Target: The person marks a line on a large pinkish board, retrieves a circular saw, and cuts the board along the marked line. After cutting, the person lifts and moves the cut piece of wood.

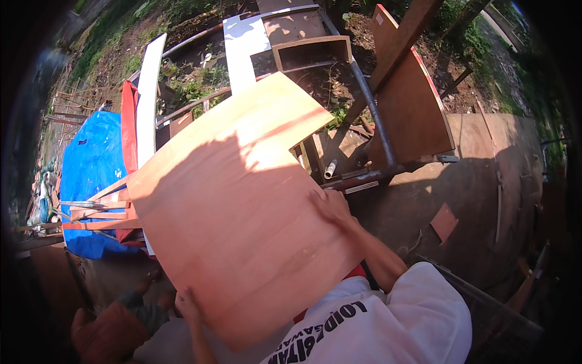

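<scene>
A large reddish-brown plywood board (242, 236) with a notch cut at its far right side fills the middle of the view, tilted up in front of me. My left hand (188, 305) grips its near left edge, and my right hand (331, 208) is closed on its right edge, just below the notch. Parts of the fingers of both hands are hidden at the board's edges. Bright sun falls on the far end; the near part lies in shade. My white shirt (388, 327) shows below the board.
Behind the board stand a metal pipe frame (371, 109), a white cut panel (248, 45) and an open wooden box (315, 45). A brown panel (418, 103) leans at right. Left are a blue tarp (91, 151) and wooden strips (100, 224). A small plywood offcut (444, 223) lies right.
</scene>
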`<action>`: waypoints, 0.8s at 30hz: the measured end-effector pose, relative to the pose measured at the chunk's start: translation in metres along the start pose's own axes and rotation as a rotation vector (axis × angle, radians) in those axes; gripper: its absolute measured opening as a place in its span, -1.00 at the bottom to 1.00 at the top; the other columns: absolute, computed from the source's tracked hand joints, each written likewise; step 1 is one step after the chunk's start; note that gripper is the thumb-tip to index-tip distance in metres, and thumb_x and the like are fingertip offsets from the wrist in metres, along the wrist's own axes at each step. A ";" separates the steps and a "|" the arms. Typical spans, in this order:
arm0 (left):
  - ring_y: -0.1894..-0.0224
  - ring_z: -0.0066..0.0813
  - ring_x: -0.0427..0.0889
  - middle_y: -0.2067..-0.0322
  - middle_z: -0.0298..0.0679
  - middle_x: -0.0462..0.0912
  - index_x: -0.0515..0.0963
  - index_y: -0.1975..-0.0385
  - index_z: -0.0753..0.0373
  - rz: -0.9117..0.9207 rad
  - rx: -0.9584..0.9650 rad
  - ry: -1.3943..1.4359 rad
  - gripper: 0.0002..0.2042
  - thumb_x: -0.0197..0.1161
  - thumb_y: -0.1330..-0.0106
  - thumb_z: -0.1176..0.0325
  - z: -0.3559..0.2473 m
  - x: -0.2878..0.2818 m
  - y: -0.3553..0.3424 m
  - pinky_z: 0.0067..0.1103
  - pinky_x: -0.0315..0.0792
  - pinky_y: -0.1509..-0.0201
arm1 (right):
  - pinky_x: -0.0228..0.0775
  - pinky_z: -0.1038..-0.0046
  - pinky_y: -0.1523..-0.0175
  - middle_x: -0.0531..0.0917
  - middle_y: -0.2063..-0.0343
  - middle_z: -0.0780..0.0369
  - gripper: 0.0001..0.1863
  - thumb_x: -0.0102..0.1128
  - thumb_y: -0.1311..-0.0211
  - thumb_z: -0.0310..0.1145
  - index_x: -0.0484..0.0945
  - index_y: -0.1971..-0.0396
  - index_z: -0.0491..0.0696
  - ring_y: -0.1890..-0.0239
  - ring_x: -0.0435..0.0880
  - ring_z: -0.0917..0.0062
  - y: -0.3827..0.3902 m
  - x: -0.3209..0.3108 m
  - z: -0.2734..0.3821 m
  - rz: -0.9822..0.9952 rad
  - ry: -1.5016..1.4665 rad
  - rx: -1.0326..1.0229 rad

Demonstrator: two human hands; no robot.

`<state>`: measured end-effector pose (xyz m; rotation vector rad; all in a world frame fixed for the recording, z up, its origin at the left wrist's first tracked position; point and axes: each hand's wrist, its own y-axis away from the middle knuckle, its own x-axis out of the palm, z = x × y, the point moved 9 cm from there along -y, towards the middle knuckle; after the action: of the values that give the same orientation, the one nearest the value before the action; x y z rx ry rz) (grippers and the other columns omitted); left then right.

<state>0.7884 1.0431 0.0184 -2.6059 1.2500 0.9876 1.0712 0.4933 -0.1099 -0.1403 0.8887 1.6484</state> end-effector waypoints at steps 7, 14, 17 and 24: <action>0.31 -0.57 0.52 0.37 -0.26 0.65 0.58 0.22 0.47 0.119 0.121 -0.050 -0.56 0.16 -0.53 0.08 0.053 -0.001 -0.064 -0.53 0.44 0.22 | 0.48 0.02 -0.04 0.71 0.24 -0.14 -0.30 0.11 -0.30 0.27 0.66 0.30 -0.21 0.08 0.66 -0.12 0.091 0.030 -0.020 -0.205 -0.052 0.094; 0.34 -0.57 0.54 0.39 -0.24 0.68 0.60 0.27 0.48 0.282 0.092 -0.134 -0.54 0.20 -0.50 0.06 0.120 0.043 -0.095 -0.53 0.45 0.25 | 0.47 0.03 0.06 0.68 0.38 -0.13 -0.36 0.15 -0.32 0.21 0.64 0.42 -0.20 0.18 0.64 -0.15 0.152 0.060 -0.094 -0.447 -0.040 0.181; 0.31 -0.55 0.57 0.34 -0.21 0.71 0.61 0.25 0.51 0.279 0.058 -0.037 -0.52 0.23 -0.48 0.04 0.140 0.079 -0.091 -0.52 0.48 0.22 | 0.47 0.01 0.01 0.69 0.33 -0.13 -0.36 0.16 -0.31 0.21 0.65 0.41 -0.19 0.15 0.64 -0.15 0.152 0.065 -0.127 -0.461 -0.022 0.251; 0.27 -0.46 0.62 0.29 -0.14 0.71 0.62 0.24 0.53 0.275 -0.009 0.017 -0.42 0.25 -0.44 -0.07 0.158 0.152 -0.105 -0.48 0.52 0.16 | 0.50 0.06 -0.05 0.69 0.18 -0.15 -0.32 0.21 -0.27 0.24 0.62 0.24 -0.24 0.07 0.66 -0.11 0.110 0.059 -0.148 -0.389 0.012 0.271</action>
<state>0.8529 1.0646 -0.2153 -2.4991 1.6441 1.0127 0.9024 0.4485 -0.1932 -0.1268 1.0144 1.1579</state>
